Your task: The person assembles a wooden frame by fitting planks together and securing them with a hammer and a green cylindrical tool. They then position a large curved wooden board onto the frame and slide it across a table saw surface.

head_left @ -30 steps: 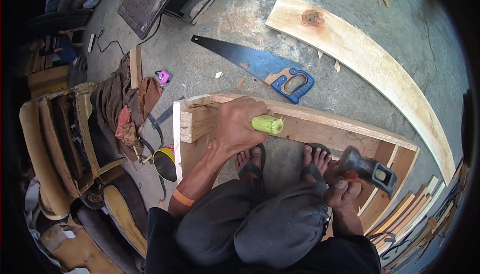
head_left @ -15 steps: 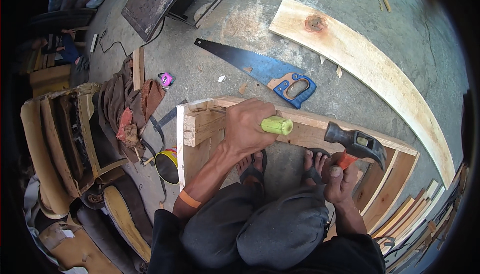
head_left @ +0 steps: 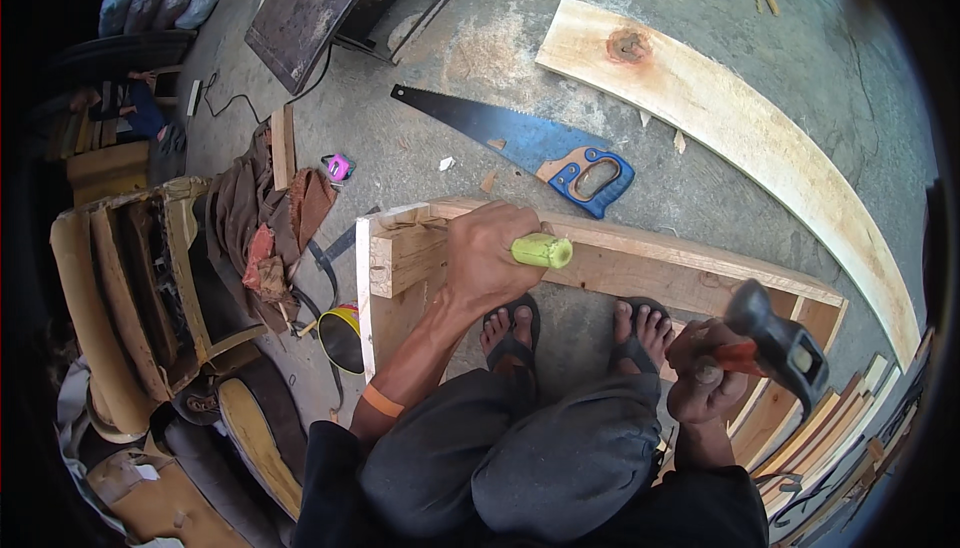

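Note:
My left hand [head_left: 485, 258] is closed around a tool with a rounded green handle [head_left: 543, 251], its butt end facing right. A thin shaft seems to run left from the fist toward the corner block [head_left: 398, 264] of a wooden frame [head_left: 640, 248]; its tip cannot be made out, so the tool's kind is unclear. In my right hand [head_left: 695, 388] is a claw hammer [head_left: 785, 348] with a dark head and red-orange handle, held up over the frame's right side, apart from the green handle. The frame stands around my feet and knees.
Beyond the frame lie a handsaw [head_left: 520, 143] with a blue handle and a long curved board [head_left: 730, 138]. A pink tape measure [head_left: 338, 167], brown cloth [head_left: 250, 208] and a yellow-rimmed can [head_left: 341, 338] are at left. Cut strips [head_left: 820, 428] lie at right; a dark metal stand [head_left: 330, 8] is farther off.
The hammer has swung right and toward me in my right hand, away from the green handle. My left hand has stayed nearly in place with its tool.

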`<act>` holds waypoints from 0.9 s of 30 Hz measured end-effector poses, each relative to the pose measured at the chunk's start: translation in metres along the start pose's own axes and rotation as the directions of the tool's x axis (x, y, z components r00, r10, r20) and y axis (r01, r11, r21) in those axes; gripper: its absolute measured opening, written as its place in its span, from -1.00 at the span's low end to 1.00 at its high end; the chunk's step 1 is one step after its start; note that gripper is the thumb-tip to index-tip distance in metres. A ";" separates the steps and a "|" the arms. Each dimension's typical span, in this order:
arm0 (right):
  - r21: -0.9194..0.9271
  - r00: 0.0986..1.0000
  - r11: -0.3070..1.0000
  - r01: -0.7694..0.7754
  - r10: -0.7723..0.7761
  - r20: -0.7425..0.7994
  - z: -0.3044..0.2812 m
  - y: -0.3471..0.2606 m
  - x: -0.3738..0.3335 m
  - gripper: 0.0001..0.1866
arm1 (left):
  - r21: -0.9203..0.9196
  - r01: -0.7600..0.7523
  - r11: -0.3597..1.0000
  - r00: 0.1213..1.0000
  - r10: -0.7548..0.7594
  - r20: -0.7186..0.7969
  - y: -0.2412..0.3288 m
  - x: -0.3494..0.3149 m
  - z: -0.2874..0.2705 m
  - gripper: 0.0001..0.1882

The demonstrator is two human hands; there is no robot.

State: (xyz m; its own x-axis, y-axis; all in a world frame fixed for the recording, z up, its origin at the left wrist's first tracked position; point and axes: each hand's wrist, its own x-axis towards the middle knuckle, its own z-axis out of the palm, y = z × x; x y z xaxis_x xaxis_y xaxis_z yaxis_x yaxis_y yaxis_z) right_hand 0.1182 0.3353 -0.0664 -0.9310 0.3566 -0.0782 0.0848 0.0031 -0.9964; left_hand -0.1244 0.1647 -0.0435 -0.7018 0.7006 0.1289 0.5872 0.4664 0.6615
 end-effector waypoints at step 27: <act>-0.311 0.997 0.948 -0.071 0.060 -0.044 0.020 0.042 -0.010 -0.64 | 0.347 -0.344 0.872 0.507 -0.139 0.851 -0.058 -0.071 0.032 -0.85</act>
State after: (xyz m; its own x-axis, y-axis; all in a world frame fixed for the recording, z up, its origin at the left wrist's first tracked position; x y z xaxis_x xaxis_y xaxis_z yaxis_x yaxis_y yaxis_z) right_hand 0.1243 0.3126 -0.1082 -0.9077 0.3968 -0.1366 0.2571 0.2686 -0.9283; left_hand -0.0964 0.1051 -0.1146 -0.0939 0.7497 -0.6550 0.8939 0.3532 0.2760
